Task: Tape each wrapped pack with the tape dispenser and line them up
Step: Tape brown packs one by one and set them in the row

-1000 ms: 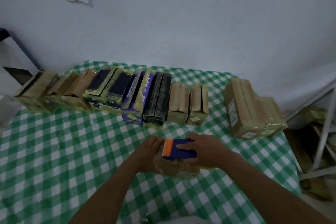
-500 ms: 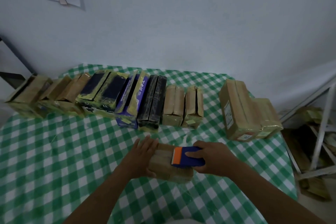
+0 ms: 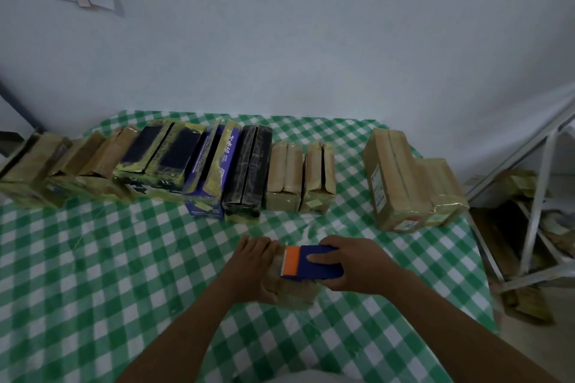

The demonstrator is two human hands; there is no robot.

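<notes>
Taping was under way on one brown pack [image 3: 291, 292] at the near middle of the checked tablecloth [image 3: 93, 274]. The left hand [image 3: 253, 267] lay flat on the pack's left end with its fingers spread and pressing down, while the right hand [image 3: 357, 264] was wrapped around the blue and orange tape dispenser [image 3: 311, 263], which rested on top of the pack. Behind it, a row of packs [image 3: 174, 165] stood side by side along the far edge, most with yellowish tape across them, so much of the job looked done. Two brown packs [image 3: 410, 183] sat apart at the right, possibly waiting their turn, though the dim view left that unclear. No open container showed; what the wrappings held was hidden.
</notes>
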